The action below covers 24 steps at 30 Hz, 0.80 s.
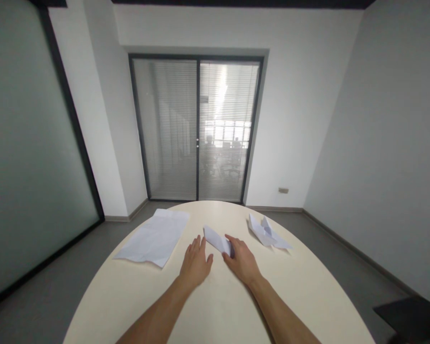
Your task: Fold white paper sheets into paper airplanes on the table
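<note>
A folded strip of white paper (217,240) lies slantwise on the table in front of me, its far end pointing up and left. My right hand (242,260) grips its near right end, with the thumb on the near side and the fingers over the far side; part of that end is hidden. My left hand (196,264) rests flat with fingers stretched out, palm down, just left of the paper. Its index fingertip is close to the paper's left edge; whether it touches, I cannot tell.
On the left of the round cream table (215,310) lie flat white paper sheets (157,236). A folded paper boat-like shape (267,233) sits at the right. Beyond the table stands a glazed double door with blinds (197,129). A dark object (412,315) shows at lower right.
</note>
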Tool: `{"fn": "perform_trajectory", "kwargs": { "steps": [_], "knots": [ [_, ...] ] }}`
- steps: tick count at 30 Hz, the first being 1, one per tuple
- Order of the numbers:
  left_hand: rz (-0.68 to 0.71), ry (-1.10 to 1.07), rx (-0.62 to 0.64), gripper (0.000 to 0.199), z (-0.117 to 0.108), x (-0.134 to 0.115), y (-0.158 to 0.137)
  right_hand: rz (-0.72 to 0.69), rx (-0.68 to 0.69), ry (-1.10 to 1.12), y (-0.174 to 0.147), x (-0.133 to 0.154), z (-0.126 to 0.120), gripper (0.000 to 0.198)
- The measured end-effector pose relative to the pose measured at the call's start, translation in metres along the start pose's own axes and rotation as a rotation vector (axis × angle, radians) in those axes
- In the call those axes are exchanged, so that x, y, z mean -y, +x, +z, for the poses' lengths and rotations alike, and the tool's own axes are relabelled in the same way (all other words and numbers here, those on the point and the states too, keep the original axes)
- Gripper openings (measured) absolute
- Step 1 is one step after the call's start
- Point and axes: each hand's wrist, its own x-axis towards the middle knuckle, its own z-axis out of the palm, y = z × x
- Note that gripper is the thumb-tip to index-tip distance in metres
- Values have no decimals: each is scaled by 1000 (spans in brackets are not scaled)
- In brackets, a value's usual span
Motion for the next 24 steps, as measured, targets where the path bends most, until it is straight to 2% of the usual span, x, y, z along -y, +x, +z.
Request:
{"fn": "perform_trajectory", "kwargs": {
  "steps": [6,12,19,24],
  "knots": [
    [-2,-2,39,65,-5,-2,-1,52,-77,45,3,-4,-6,40],
    [-8,5,59,65,-6,-2,-2,172,-100,-9,2,-6,-6,35],
    [-4,7,67,64,-7,1,-3,259,-119,-177,2,-17,-5,46],
    [3,2,56,63,-9,3,-5,292,-122,-206,2,-24,-7,57]
  ]
}}
